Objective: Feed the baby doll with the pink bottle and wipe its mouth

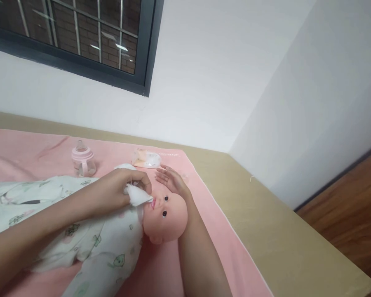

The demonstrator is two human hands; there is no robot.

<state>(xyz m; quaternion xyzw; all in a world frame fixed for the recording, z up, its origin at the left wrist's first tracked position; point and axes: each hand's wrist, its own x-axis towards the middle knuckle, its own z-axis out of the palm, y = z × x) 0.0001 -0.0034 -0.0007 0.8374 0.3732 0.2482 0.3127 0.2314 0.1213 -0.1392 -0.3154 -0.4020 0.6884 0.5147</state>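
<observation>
A baby doll [170, 222] lies on its back on a pink mat, dressed in a white suit [117, 235] with small green prints. My left hand [126, 185] pinches a white tissue [139, 195], whose tip touches the doll's lips. Beside the far side of the doll's head, my right hand [172, 180] is open with its fingers stretched out. My right forearm passes close behind the crown of the head. Whether that hand bears any weight of the head, I cannot tell.
A feeding bottle [84, 160] with a pink collar and handle stands upright on the pink mat [222, 243]. Near my right hand lies a small soft packet [146, 158]. The mat covers part of a wooden surface [266, 214] against white walls, below a barred window [80, 37].
</observation>
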